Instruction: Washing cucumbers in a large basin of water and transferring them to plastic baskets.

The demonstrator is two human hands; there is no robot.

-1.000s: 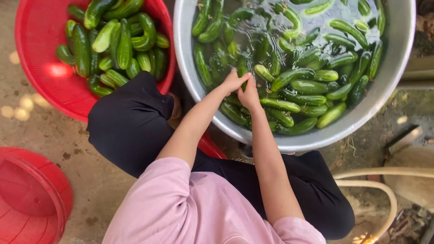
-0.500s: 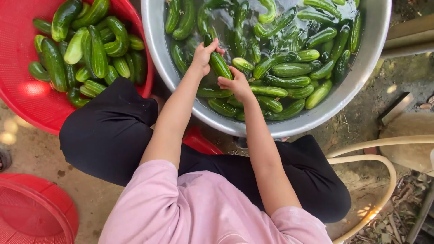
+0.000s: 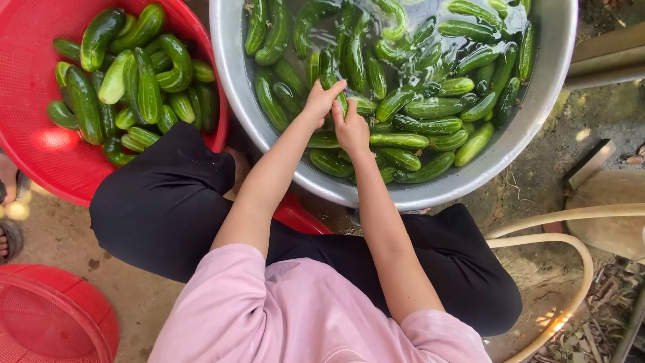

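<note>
Over near side of metal basin (image 3: 236, 74): left hand (image 3: 321, 101) and right hand (image 3: 351, 129) both closed around one cucumber (image 3: 334, 81) at water surface. Risk: wet skin slippery, cucumber may squirt loose, splash. Red basket (image 3: 40, 151) of cucumbers at left.

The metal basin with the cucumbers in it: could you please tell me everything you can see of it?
The metal basin is a large round bowl of dull silvery metal with a smooth sloping wall, its top cut off by the frame. It stands on the rough ground before the person's knees, beside a red basket. It holds water and many green cucumbers. The left hand and right hand reach into it, close together among the cucumbers.
</note>
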